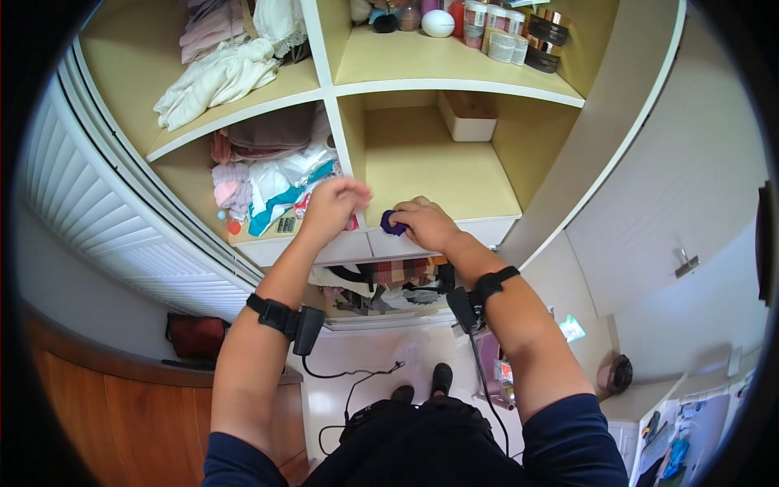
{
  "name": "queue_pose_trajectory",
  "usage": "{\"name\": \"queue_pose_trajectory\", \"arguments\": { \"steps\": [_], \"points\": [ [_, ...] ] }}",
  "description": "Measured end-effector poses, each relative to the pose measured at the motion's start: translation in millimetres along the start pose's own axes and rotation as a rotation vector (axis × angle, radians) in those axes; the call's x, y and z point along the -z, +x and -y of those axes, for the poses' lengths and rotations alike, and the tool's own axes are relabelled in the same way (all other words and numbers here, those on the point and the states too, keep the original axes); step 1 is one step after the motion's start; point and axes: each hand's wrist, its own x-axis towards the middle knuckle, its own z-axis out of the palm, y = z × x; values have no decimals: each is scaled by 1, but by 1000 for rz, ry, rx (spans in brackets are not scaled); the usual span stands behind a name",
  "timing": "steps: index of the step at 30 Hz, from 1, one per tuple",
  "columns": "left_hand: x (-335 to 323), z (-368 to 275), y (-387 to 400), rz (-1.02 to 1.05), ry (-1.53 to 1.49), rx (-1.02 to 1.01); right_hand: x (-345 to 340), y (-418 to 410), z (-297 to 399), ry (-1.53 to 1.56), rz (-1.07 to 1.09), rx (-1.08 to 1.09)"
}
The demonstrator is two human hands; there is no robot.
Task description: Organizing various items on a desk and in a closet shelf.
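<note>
My right hand [423, 223] grips a bunched dark purple cloth [392, 223] at the front edge of the middle shelf compartment. To its left, my left hand [338, 204] is raised before the upright divider, slightly blurred, its fingers bent and apart, with nothing seen in it. Behind my left hand, the left compartment holds a white and teal plastic package [274, 189], a fluffy lilac and pink item [232, 185] and folded grey-brown fabric [271, 131]. A white box with a brown lid [471, 122] stands at the back of the compartment before my right hand.
White garments [219, 79] lie on the upper left shelf; jars and tubs [502, 36] stand on the upper right one. Clothes [389, 292] fill the space below the drawers. A louvred door [140, 225] is at left, a wooden cabinet [134, 414] at lower left. Cables hang from my wrist straps.
</note>
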Motion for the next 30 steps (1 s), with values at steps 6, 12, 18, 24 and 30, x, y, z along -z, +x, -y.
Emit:
{"name": "queue_pose_trajectory", "arguments": {
  "steps": [6, 12, 18, 24, 30],
  "points": [
    [67, 124, -14, -332, 293, 148, -9, 20, 11, -26, 52, -29],
    [50, 139, 5, -685, 521, 149, -28, 66, 10, -90, 150, -82],
    [45, 149, 4, -801, 559, 16, -42, 114, -30, -164, 128, -157],
    [41, 159, 5, -883, 689, -97, -54, 168, -87, -158, 151, -208],
    [33, 158, 17, -944, 707, -62, -69, 229, -176, -167, 76, -184]
  ]
}}
